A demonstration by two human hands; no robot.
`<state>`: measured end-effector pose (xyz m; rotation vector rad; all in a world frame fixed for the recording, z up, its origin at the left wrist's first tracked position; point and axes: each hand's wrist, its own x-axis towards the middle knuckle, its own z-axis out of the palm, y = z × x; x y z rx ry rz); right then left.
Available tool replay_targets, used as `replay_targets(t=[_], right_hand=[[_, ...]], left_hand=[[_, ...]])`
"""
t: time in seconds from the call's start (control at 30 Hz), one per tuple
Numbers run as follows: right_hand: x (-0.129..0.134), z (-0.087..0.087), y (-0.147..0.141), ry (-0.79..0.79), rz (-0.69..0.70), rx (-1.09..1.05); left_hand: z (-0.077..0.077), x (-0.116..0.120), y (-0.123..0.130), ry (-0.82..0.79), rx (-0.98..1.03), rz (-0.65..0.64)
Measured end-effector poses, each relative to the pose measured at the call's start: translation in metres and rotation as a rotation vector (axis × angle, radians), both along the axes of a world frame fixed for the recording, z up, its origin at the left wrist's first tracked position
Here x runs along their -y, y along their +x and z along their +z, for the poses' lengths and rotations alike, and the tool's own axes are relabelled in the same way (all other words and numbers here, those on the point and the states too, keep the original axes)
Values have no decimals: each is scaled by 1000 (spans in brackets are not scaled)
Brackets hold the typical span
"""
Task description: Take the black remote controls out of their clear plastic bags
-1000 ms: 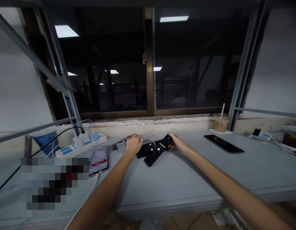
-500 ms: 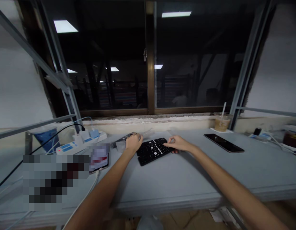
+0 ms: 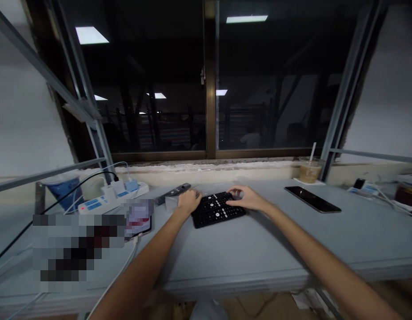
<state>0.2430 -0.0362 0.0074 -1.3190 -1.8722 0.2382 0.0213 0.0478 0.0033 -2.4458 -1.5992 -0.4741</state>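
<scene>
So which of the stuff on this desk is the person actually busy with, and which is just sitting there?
In hand:
- black remote controls, side by side on the table
- left hand, at their left end
- right hand, resting on top of them

Lying about:
- dark phone
- iced drink cup with straw
- white power strip
- grey remote
- table

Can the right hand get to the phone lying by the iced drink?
Probably yes. The right hand rests on the black remotes, and the grey desk between it and the phone looks bare.
</scene>
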Motion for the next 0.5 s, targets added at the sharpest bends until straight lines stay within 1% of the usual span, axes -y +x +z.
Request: replay_targets(t=[0.07,0.13,0.23,0.33,0.4,0.5], right_hand=[[-1,-3,-3,-11,95,7],[-1,-7,-4,-79,131,37],[-2,-11,-4,-234,128,109],[-1,-11,-4,-361,117,163],[0,-10,-5,-397,109,172],[0,-11,-6,-395,105,166]], left_hand=[[-1,0,0,-21,15,2],[-1,-1,0,-29,37,6],[-1,-3,-2,-3,71,24],[1,-5,-5,41,96,48],[3,-5,-6,74,109,57],[6,-3,-7,106,120,63]])
